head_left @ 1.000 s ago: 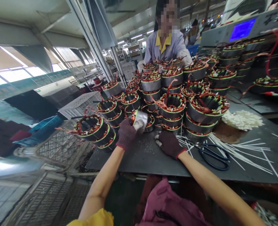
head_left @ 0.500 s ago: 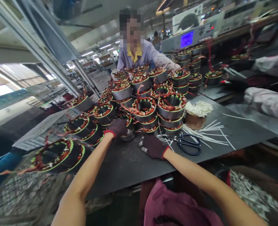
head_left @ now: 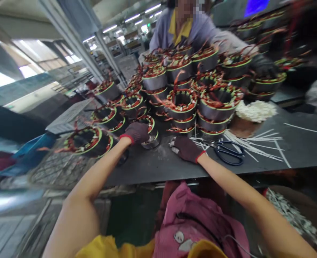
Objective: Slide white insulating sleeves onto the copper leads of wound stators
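My left hand (head_left: pixel 137 132), in a dark knitted glove with a red cuff, is closed on the rim of a motor stator (head_left: pixel 153 138) with red windings and a lime-green edge. Part of that stator is hidden behind the glove. On the dark tabletop (head_left: pixel 153 168) rests my right hand (head_left: pixel 186 148), gloved the same way, palm down with fingers curled together; whatever may be in them is hidden. Just right of it lie blue-handled scissors (head_left: pixel 230 152) and loose thin white strips (head_left: pixel 257 143). A stack of stators (head_left: pixel 183 107) rises behind both hands.
Across the table a co-worker (head_left: pixel 193 28) reaches a dark-gloved hand (head_left: pixel 264 66) to stators at the back right. White short pieces (head_left: pixel 257 111) heap on a brown holder. More stators (head_left: pixel 84 141) lie along the left edge. A bin of scraps (head_left: pixel 289 211) stands below right.
The view has tilted down and shifted left, so more of my apron shows. My left hand stays at the stator; my right hand keeps its place on the table. The co-worker's gloved hand now shows.
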The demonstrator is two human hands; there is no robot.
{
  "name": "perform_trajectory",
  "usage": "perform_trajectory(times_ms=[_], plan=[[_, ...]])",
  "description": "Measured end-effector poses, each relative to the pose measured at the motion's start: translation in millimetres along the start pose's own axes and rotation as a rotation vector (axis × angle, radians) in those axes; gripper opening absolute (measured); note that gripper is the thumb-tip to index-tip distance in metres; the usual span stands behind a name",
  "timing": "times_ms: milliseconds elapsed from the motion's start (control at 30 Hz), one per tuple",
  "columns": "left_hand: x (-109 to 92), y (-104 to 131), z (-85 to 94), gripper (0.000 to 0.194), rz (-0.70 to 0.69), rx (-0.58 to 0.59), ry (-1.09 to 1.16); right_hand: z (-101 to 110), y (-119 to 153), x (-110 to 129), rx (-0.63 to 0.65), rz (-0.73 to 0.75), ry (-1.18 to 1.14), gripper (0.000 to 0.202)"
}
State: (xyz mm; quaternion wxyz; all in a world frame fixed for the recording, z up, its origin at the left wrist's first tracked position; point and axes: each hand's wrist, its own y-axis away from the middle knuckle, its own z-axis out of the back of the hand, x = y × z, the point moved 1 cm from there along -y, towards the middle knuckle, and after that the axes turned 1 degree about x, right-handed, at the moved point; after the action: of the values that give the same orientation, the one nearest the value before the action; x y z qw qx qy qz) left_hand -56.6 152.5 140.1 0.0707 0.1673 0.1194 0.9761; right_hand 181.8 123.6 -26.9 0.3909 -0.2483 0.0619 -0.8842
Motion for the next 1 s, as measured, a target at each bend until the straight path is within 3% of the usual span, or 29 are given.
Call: perform_trajectory(times_ms=[133,267,433,633,833,900,1000], plan=[[29.9,14.0,-5.7,0.05,0.015,0.054,-0.024,0.7,-0.7,-2.5,0.046,0.004,0.036,0.035],[41.4,31.8,-3.0,0.05,0.001,-0.001,-0.048,1.6,-1.3,2.9,0.04,-0.01,0.033,0.033],[36.0,41.3,-16.9,0.045,0.056,-0.132,-0.062,0.4,-7.0,7.7,-0.004,-0.038,0.017,0.028],[17.3,45.6,-39.5,0.057,0.272,-0.402,0.032,3.2,-9.6,11.5,-0.008,-0.05,0.048,0.029],[18.0,27.4,-23.4,0.062,0.246,-0.177,-0.036,19.9,-10.2,21.5,0.029,-0.117,0.122,0.028],[18.7,29.6,-22.8,0.059,0.219,-0.255,-0.024,30.5,-8.7,28.4,0.023,-0.115,0.106,0.028],[14.6,44.8,-33.5,0.053,0.171,-0.609,0.036,53.6,2.6,45.2,-0.055,-0.044,0.058,0.031]])
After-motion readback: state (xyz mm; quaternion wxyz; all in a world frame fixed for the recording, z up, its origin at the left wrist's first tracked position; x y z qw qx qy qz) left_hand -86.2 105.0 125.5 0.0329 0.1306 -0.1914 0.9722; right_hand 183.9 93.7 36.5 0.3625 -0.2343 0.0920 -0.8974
